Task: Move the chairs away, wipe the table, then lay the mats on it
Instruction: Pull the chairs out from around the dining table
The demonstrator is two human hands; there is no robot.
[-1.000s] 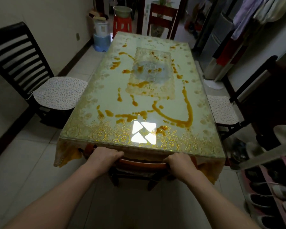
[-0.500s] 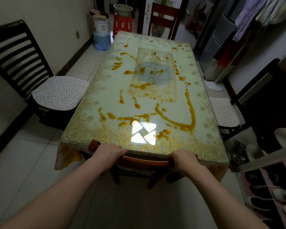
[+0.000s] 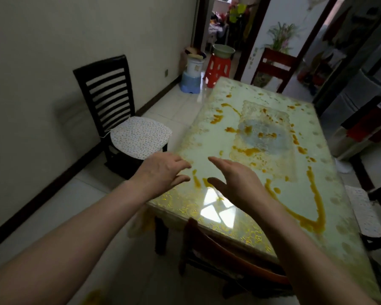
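Both hands (image 3: 198,179) empty, fingers spread, above stained table (image 3: 273,164), brown chair (image 3: 233,258) below

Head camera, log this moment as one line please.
left hand: open, over table corner | right hand: open, above table | near chair: tucked under | table: orange smears, unwiped

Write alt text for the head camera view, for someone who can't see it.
Two open hands, left hand and right hand, reach over a glass-topped table smeared with orange streaks. A black slatted chair stands left; a brown chair sits tucked underneath.
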